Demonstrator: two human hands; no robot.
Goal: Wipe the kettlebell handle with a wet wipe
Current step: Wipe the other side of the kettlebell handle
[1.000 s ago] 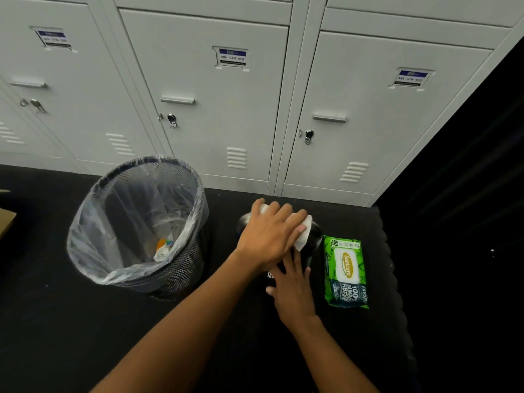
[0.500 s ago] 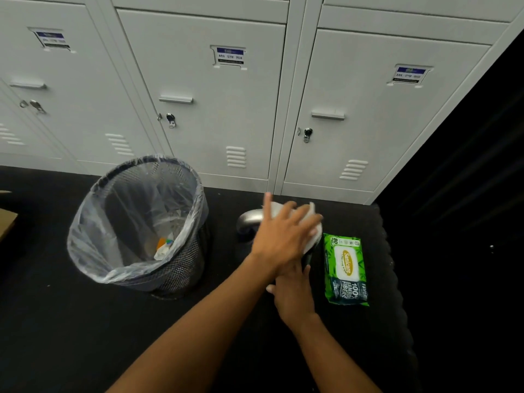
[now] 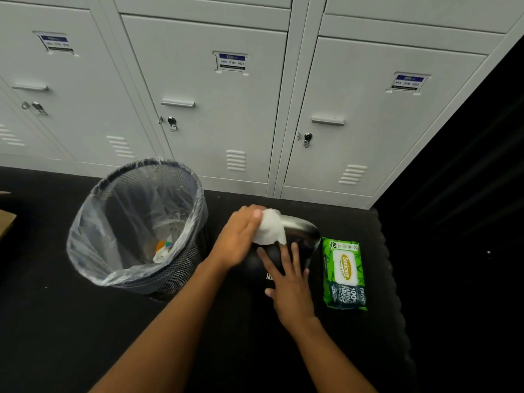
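Observation:
A black kettlebell [image 3: 266, 260] with a shiny metal handle [image 3: 302, 226] stands on the dark floor mat. My left hand [image 3: 239, 238] grips a white wet wipe [image 3: 269, 228] and presses it around the left end of the handle. The right part of the handle shows bare. My right hand [image 3: 289, 282] lies flat on the kettlebell's body with its fingers spread, just below the wipe. Much of the kettlebell body is hidden under both hands.
A green pack of wet wipes [image 3: 344, 273] lies flat to the right of the kettlebell. A black mesh bin [image 3: 136, 231] with a clear liner and some rubbish stands to the left. Grey lockers [image 3: 232, 114] line the back. A cardboard corner [image 3: 7, 222] shows at far left.
My left hand has slid the wipe from the handle's right end to its left end, uncovering the shiny right part. My right hand stays pressed on the kettlebell body.

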